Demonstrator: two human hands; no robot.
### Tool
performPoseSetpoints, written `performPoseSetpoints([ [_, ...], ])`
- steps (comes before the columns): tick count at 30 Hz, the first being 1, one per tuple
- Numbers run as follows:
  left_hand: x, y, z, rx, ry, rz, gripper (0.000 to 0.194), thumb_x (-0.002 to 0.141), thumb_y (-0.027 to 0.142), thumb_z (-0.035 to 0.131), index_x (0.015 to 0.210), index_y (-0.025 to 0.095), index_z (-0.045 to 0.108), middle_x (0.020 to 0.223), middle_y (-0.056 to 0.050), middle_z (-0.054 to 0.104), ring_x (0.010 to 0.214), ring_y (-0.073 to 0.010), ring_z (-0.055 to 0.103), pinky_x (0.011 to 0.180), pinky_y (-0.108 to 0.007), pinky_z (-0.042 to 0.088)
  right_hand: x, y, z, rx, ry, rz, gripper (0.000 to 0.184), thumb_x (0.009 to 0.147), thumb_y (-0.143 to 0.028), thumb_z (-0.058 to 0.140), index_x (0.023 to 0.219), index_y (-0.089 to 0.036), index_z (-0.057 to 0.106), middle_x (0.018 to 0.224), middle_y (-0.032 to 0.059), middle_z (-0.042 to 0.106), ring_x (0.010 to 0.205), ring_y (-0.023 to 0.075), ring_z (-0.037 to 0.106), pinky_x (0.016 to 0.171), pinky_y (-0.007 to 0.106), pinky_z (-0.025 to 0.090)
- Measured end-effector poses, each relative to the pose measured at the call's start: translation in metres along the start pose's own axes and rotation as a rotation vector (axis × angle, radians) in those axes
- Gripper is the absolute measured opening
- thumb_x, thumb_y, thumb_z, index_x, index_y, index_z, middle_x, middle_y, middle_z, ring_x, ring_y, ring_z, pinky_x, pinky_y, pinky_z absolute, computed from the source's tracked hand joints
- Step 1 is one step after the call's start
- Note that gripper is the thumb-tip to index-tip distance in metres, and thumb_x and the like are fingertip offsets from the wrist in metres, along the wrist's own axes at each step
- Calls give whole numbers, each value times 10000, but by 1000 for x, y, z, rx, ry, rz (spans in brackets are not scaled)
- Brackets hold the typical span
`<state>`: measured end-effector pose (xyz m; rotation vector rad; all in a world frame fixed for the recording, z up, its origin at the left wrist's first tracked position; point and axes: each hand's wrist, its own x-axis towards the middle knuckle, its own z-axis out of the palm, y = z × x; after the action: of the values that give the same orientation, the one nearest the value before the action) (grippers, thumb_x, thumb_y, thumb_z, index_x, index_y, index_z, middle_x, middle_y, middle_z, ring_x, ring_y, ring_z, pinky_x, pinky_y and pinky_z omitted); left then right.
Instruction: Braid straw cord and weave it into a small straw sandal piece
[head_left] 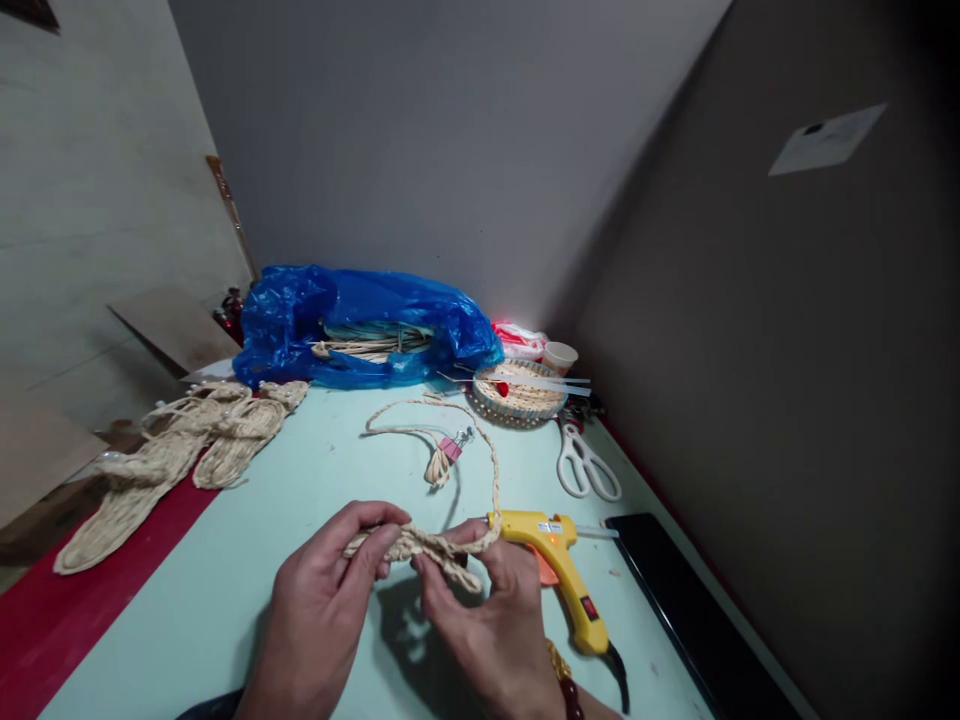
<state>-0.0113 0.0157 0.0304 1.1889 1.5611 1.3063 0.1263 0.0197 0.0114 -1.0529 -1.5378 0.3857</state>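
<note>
Woven straw piece: above the table, between both hands | left hand and right hand each pinch it | seems light, bendable, not slippery | best hold: by the edges, gently

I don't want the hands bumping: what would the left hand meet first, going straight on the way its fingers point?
Beyond the braid it holds, the left hand would probably meet the right hand first, at its fingers on that same braid. Depth is unclear in this single view.
</note>
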Motion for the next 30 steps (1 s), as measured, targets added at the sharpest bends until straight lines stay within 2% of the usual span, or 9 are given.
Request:
performPoseSetpoints([
  [3,-2,3,1,-13,11,-15,194,723,429,693,758,243,734,715,18,717,575,-138,606,595,-194,529,1,0,-1,-10,-12,-11,59,774,-162,697,716,-175,694,611,7,712,540,155,669,550,216,527],
  [6,-2,7,0,-20,12,-16,215,719,443,696,761,234,731,732,10,719,580,-139,607,604,-198,529,6,-1,-8,9,-84,-31,25,813,-169,703,805,-186,720,699,-5,754,617,140,700,612,190,533],
  [9,-2,9,-2,-25,13,-12,212,728,442,690,751,234,725,752,10,720,589,-139,607,617,-203,527,10,-4,-13,3,-147,-48,25,829,-166,709,825,-191,709,701,-16,735,593,130,665,599,198,512],
  [14,-6,11,-4,-72,-74,-23,203,765,446,701,799,247,725,755,32,725,625,-135,628,612,-187,504,7,-4,-13,5,-119,-99,66,820,-131,686,804,-188,655,676,-4,702,572,140,638,576,230,495],
  [17,-11,9,-3,-134,-61,-71,212,774,454,719,810,246,711,717,49,716,623,-123,617,611,-175,478,5,-4,-11,22,-105,-146,93,804,-101,673,803,-189,640,681,9,711,599,149,659,599,242,505],
  [24,-14,-10,-5,-143,-111,-149,340,755,528,738,898,223,697,734,5,750,713,-168,655,635,-192,500,5,-6,-12,26,-116,-225,145,825,-81,629,746,-193,583,612,20,662,539,149,612,540,260,468],
  [28,-11,-11,-5,-163,-101,-112,291,765,501,737,869,234,690,743,16,747,785,-177,673,662,-183,512,3,-4,-10,5,-142,-253,196,855,-79,597,707,-200,552,590,16,623,527,150,557,532,277,430],
  [30,-9,-8,-5,-147,-91,-87,272,766,485,738,855,232,695,758,19,751,741,-164,672,638,-181,512,4,-2,-10,1,-175,-254,161,877,-99,584,748,-196,571,629,21,631,567,159,574,557,279,446],
])
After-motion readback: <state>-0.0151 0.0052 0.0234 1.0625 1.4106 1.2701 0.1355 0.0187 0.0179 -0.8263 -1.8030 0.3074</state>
